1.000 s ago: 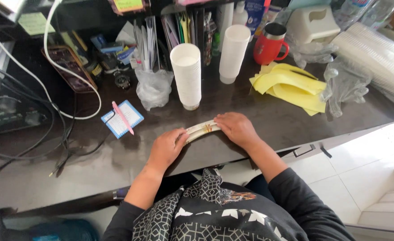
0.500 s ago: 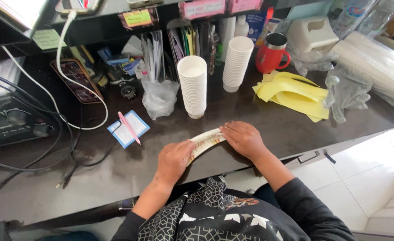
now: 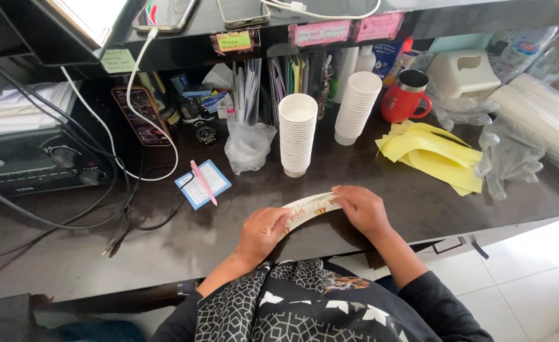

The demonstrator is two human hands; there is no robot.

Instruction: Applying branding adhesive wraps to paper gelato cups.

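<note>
Hands (image 3: 263, 229) and (image 3: 363, 209) are gripping a curved printed paper strip (image 3: 308, 208) near the dark worktop's (image 3: 381, 190) front edge; squeezing harder could crease it, I think.

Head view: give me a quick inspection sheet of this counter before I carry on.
Surface: dark glossy counter, lit from the right.
Job's things: curved printed paper strip, arched between both hands.
Clutter: two stacks of white paper cups, red mug, yellow sheets, clear plastic bag, blue-edged notepad with pink pen on it, wristwatch.
Hands: left hand and right hand each press an end of the strip.
Cables: white cable and black cables across the left side.
Surroundings: upper shelf, white tiled floor.
</note>
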